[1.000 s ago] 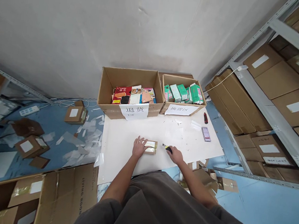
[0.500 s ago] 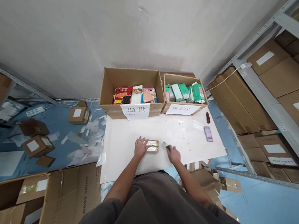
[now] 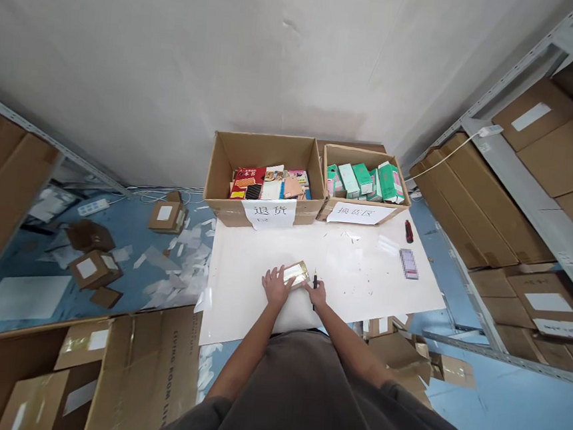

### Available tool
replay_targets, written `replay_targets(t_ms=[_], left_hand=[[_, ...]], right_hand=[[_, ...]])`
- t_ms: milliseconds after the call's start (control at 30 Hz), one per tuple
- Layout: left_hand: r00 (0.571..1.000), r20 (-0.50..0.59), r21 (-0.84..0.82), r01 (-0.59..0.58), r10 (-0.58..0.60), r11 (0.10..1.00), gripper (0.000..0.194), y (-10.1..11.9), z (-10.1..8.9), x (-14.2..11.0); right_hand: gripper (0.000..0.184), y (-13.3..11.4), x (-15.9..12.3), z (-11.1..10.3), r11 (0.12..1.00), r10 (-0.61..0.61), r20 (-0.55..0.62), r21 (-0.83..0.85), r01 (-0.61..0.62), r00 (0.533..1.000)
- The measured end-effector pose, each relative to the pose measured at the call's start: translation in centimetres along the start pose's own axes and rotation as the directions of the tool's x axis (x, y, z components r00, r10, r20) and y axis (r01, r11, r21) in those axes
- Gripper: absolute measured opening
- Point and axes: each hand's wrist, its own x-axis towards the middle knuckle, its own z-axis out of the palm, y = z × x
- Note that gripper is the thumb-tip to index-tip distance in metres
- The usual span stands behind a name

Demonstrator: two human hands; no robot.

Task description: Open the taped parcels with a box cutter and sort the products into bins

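Observation:
A small cardboard box [image 3: 297,273] with a white label and shiny tape lies tilted on the white table, close to my body. My left hand [image 3: 277,286] grips its left end, thumb along the near side. In my right hand [image 3: 316,296] is a slim utility knife [image 3: 315,282], dark-handled and pointing away from me. That hand's fingers touch the box's near right corner. Whether the blade is out is too small to tell.
Behind stand an open carton of books [image 3: 261,211] and a carton of green boxes [image 3: 361,213], both with paper signs. A red-and-black cutter [image 3: 409,231] and a blurred purple item [image 3: 408,264] lie at the right. Shelves [image 3: 516,168] hold cartons; paper scraps [image 3: 181,269] litter the floor.
The small box has turned, its right end swinging away from me. My right hand with the knife has come left to the box's corner. The whole view has shifted slightly.

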Motion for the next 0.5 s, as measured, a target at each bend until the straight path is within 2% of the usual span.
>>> replay_targets(t_ms=[67, 100, 200, 267, 333, 367, 400, 467, 500], left_hand=[[0.995, 0.006, -0.012, 0.104, -0.104, 0.994, 0.072, 0.2, 0.2, -1.5], [0.994, 0.043, -0.017, 0.104, -0.103, 0.994, 0.073, 0.2, 0.2, -2.3], [0.981, 0.192, -0.007, 0.001, 0.0, 1.0, 0.072, -0.2, -0.1, -4.0], [0.975, 0.218, 0.037, -0.049, 0.04, 0.998, 0.072, -0.5, -0.9, -4.0], [0.969, 0.206, 0.07, -0.157, 0.14, 0.985, 0.075, -0.9, -1.8, -3.1], [0.946, 0.215, 0.065, -0.26, 0.241, 0.963, 0.076, -1.0, -2.3, -2.5], [0.901, 0.237, 0.048, -0.386, 0.364, 0.921, 0.076, -1.1, -2.7, -1.7], [0.755, 0.302, -0.005, -0.609, 0.581, 0.794, 0.069, -1.2, -3.2, -0.1], [0.689, 0.334, -0.027, -0.675, 0.643, 0.737, 0.066, -1.1, -3.3, 0.5]], right_hand=[[0.059, -2.6, 1.6, 0.2, 1.0, 0.01, -0.038, -0.028, -0.011, 0.999], [0.057, -3.9, 2.5, 0.1, 0.999, 0.004, -0.047, -0.047, -0.006, 0.999], [0.052, -7.5, 5.0, -0.6, 0.991, -0.068, -0.022, -0.113, 0.065, 0.997], [0.054, -8.8, 6.0, -1.4, 0.98, -0.116, 0.017, -0.158, 0.117, 0.993], [0.059, -8.5, 6.3, -2.4, 0.977, -0.139, 0.007, -0.162, 0.138, 0.99], [0.06, -7.7, 6.1, -2.9, 0.979, -0.145, -0.008, -0.145, 0.143, 0.989], [0.061, -6.6, 5.7, -3.3, 0.981, -0.152, -0.019, -0.121, 0.149, 0.988], [0.061, -3.8, 4.5, -3.7, 0.984, -0.162, -0.007, -0.082, 0.161, 0.987], [0.06, -2.3, 3.8, -3.7, 0.983, -0.162, 0.016, -0.08, 0.163, 0.987]])
